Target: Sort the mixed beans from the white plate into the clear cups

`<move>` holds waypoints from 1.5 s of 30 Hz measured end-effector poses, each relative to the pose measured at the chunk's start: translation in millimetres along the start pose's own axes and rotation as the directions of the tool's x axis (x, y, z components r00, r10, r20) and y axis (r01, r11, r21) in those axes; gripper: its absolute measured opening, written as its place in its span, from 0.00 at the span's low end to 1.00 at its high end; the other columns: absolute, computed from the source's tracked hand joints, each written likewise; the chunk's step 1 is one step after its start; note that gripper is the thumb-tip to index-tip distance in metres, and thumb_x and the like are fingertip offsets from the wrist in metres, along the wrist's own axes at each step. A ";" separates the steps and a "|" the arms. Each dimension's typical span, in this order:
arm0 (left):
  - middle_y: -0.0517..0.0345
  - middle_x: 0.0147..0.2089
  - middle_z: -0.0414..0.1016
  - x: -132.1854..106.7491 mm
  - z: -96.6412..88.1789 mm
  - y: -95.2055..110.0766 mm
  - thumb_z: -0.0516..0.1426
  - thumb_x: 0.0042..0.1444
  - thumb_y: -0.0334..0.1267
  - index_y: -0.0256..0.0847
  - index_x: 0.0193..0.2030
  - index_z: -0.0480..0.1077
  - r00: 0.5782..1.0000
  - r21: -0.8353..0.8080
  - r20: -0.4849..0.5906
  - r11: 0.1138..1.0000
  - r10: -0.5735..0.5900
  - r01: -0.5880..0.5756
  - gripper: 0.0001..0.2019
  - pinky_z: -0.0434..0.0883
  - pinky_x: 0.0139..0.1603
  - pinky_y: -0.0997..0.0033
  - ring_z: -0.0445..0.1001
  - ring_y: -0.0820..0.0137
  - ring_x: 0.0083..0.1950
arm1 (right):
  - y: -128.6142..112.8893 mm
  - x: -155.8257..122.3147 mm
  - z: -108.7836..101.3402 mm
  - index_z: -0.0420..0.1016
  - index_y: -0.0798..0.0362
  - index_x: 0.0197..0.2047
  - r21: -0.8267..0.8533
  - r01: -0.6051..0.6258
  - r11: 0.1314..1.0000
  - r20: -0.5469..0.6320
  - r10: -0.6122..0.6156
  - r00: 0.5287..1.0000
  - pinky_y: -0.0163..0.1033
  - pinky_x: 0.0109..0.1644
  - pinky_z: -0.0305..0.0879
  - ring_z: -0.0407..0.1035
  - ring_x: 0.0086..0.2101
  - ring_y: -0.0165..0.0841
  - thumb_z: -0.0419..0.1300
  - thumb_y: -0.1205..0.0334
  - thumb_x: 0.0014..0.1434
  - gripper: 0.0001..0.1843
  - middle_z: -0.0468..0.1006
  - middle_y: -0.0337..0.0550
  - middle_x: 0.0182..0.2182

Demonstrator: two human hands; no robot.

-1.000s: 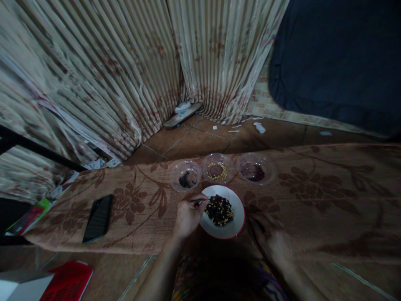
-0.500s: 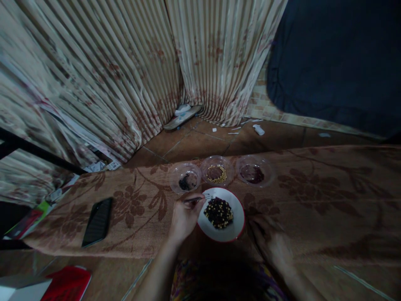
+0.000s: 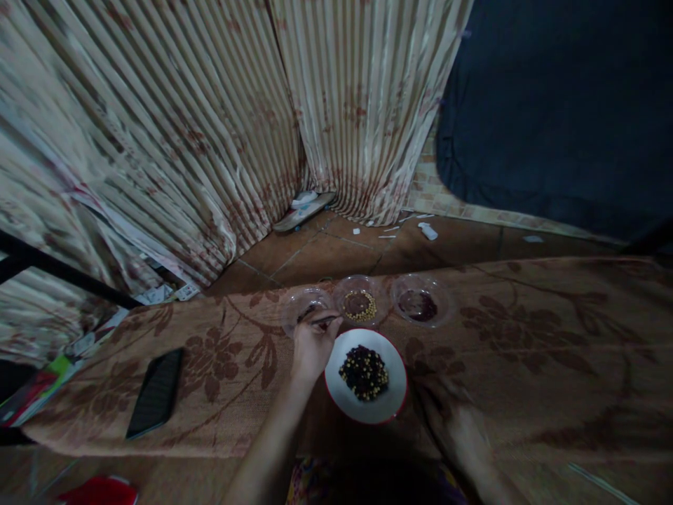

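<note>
My left hand is closed on a pair of tweezers, at the front edge of the left clear plastic cup. The hand covers most of that cup's contents. Just right of the hand sits a white bowl with a red rim, holding a heap of dark and yellow beans. The middle clear cup has yellow beans in it, and the right clear cup has dark red ones. My right hand rests on the cloth beside the bowl; shadow and blur hide its fingers.
A patterned brown cloth covers the low table. To the left lies a black phone. Behind the table are striped curtains, a skateboard-like board and a white bottle on the tiled floor.
My left hand has moved away from the bowl's rim, up and left to the left cup, still holding the tweezers. My right hand stays beside the bowl. The view has tilted slightly.
</note>
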State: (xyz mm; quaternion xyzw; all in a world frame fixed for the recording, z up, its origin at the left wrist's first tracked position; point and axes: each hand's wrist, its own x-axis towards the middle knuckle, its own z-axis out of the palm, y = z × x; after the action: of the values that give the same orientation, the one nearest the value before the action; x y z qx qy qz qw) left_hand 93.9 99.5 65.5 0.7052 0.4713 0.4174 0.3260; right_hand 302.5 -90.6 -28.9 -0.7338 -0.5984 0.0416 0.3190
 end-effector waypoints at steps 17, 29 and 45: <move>0.58 0.38 0.83 -56.9 -15.7 4.5 0.60 0.60 0.40 0.44 0.38 0.79 0.992 0.102 0.128 0.995 -0.004 -0.010 0.06 0.76 0.41 0.73 0.81 0.69 0.39 | -2.9 0.8 -3.6 0.80 0.48 0.42 -0.008 0.002 1.000 -0.002 -0.002 1.000 0.44 0.46 0.69 0.75 0.40 0.39 0.50 0.52 0.70 0.18 0.82 0.44 0.40; 0.59 0.38 0.83 -60.6 -10.4 -0.4 0.60 0.61 0.38 0.44 0.38 0.79 0.992 0.147 0.130 0.989 -0.003 -0.016 0.05 0.76 0.42 0.73 0.81 0.69 0.39 | -3.2 0.4 -2.9 0.80 0.48 0.43 -0.003 -0.022 1.000 0.008 0.022 1.000 0.43 0.46 0.69 0.75 0.40 0.38 0.50 0.52 0.70 0.19 0.82 0.44 0.41; 0.58 0.40 0.82 -63.7 -10.9 3.2 0.59 0.62 0.37 0.46 0.38 0.78 0.981 0.259 0.169 0.956 0.094 -0.136 0.05 0.74 0.44 0.71 0.79 0.68 0.42 | -4.0 0.7 -4.2 0.81 0.48 0.43 -0.010 -0.026 1.000 0.009 0.027 1.000 0.44 0.46 0.70 0.76 0.40 0.38 0.50 0.52 0.69 0.18 0.82 0.44 0.42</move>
State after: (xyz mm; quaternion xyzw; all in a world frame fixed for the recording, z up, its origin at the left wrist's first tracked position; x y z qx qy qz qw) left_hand 72.3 39.4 55.1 0.7996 0.4550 0.3115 0.2378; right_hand 301.2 -91.4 -23.2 -0.7430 -0.5903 0.0464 0.3120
